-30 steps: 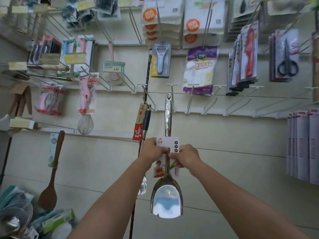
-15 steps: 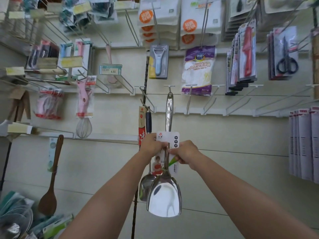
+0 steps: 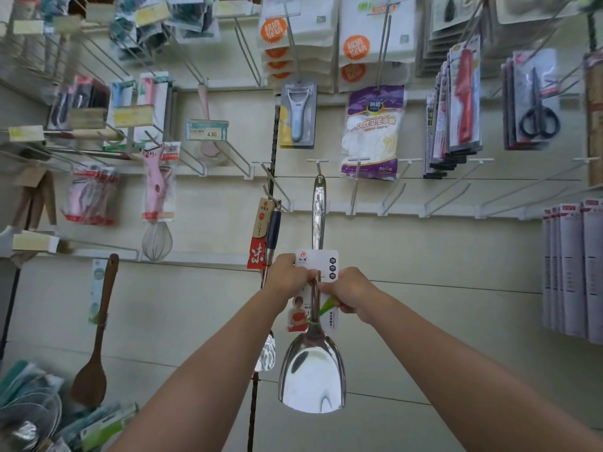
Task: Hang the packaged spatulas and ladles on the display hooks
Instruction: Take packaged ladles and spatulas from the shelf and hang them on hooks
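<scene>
A steel spatula (image 3: 312, 376) with a white card label (image 3: 321, 265) stands upright in front of the wall panel. My left hand (image 3: 288, 275) and my right hand (image 3: 348, 288) both grip it at the label, one on each side of the handle. The top loop of its handle (image 3: 319, 181) reaches the white display hook (image 3: 318, 163) at centre; whether it is over the hook I cannot tell. Another packaged steel spatula (image 3: 268, 256) with a dark grip and a red-and-brown tag hangs on the neighbouring hook to the left, just behind my left hand.
Several bare white hooks (image 3: 394, 190) run to the right along the same rail. A peeler pack (image 3: 297, 115) and a glove bag (image 3: 372, 132) hang above. At left hang a whisk (image 3: 157, 203) and a wooden spoon (image 3: 94, 340). Packaged goods lie at bottom left.
Both hands have lifted the steel spatula upward, so its handle loop has risen from below the hook to the hook's level. The view has tilted slightly, showing the neighbouring spatula's blade.
</scene>
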